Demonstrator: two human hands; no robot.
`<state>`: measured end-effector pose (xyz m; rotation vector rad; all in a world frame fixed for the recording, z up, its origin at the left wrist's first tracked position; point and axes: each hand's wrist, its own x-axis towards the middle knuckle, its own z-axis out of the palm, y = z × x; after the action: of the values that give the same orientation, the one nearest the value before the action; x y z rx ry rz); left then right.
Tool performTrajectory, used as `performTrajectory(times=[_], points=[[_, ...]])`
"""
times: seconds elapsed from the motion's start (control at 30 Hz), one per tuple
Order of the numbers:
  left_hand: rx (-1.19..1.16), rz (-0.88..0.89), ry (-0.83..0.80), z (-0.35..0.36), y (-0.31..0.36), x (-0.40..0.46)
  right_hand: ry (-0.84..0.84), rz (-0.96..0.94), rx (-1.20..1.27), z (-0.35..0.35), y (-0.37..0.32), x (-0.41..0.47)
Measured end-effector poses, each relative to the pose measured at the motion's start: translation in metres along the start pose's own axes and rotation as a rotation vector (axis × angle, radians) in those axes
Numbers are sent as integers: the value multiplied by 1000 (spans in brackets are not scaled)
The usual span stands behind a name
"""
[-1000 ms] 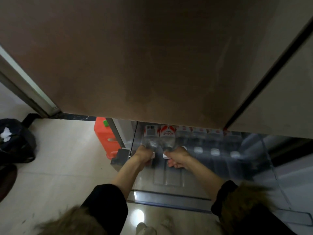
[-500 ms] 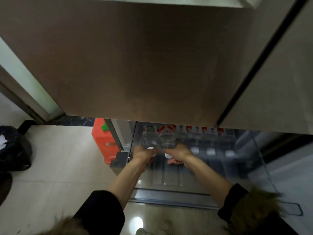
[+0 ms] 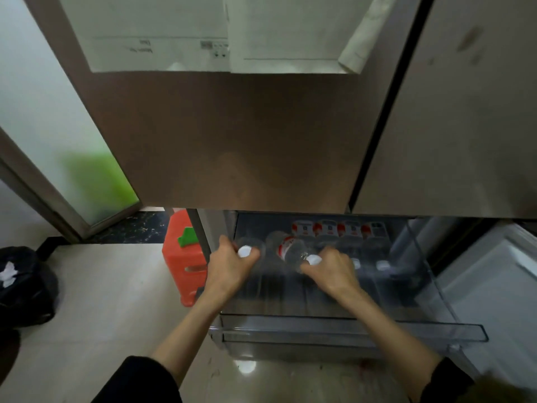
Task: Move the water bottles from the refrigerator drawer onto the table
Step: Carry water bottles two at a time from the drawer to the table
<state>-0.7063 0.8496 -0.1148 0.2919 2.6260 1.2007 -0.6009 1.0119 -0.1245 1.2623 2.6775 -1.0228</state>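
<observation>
The clear refrigerator drawer is pulled out below the brown fridge door. My left hand grips the neck of a clear water bottle with a white cap, held upright above the drawer's left end. My right hand holds a second water bottle by its capped neck; this one has a red and white label and tilts to the left. Several more labelled bottles lie in a row at the back of the drawer.
The closed brown fridge door hangs over the drawer, with a paper sheet stuck on it. An orange plastic stool stands on the tiled floor left of the drawer. A black rubbish bag sits at far left.
Both hands have lifted their bottles up out of the row. The right bottle now tilts left. The camera has tipped upward, showing more of the door.
</observation>
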Motion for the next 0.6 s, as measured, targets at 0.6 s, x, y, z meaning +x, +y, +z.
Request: performTrajectory(times=[0.6], points=[[30,199,87,5,12,-26,-2,-472,134,-28,2,-8]])
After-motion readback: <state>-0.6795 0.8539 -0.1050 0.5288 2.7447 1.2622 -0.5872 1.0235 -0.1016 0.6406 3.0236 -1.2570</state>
